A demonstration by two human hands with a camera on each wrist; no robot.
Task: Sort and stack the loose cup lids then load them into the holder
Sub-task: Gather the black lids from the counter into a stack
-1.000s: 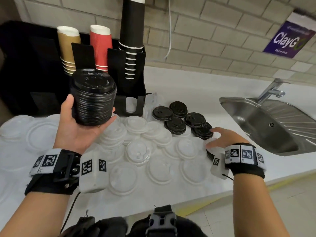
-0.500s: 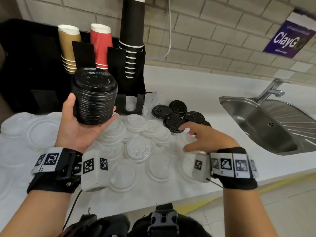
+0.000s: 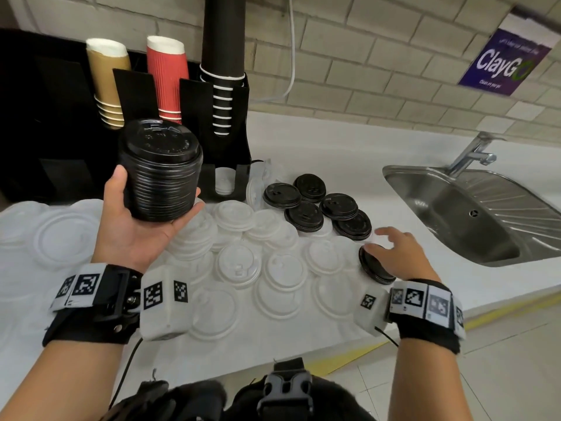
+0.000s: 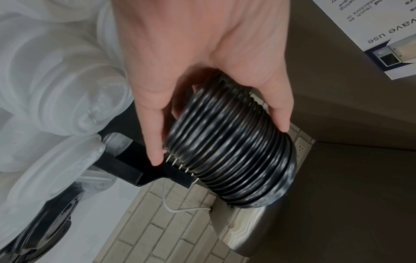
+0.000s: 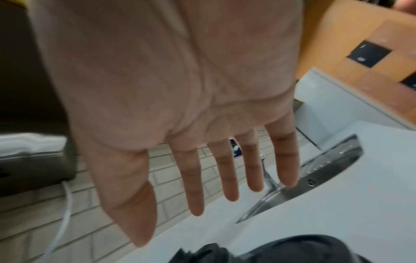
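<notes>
My left hand [image 3: 142, 220] grips a tall stack of black lids [image 3: 161, 174], palm up, above the white lids; the left wrist view shows thumb and fingers curled round this stack [image 4: 229, 151]. My right hand [image 3: 385, 247] hovers palm down over a single black lid [image 3: 373, 268] near the counter's front right. Its thumb seems to touch that lid. In the right wrist view the fingers [image 5: 195, 178] are straight and spread, holding nothing. Several loose black lids [image 3: 315, 205] lie behind it. Many white lids [image 3: 239, 262] cover the counter. The black holder [image 3: 224, 117] stands at the back.
Gold [image 3: 107, 80], red [image 3: 167, 77] and black cup stacks fill the holder's slots. A steel sink [image 3: 455, 214] with a tap [image 3: 473, 153] lies to the right. A white cable [image 3: 291, 56] hangs on the brick wall. The counter edge runs close behind my wrists.
The right hand reached left toward the loose black lids, then came back right over the single black lid at the front. The left hand kept the stack almost still.
</notes>
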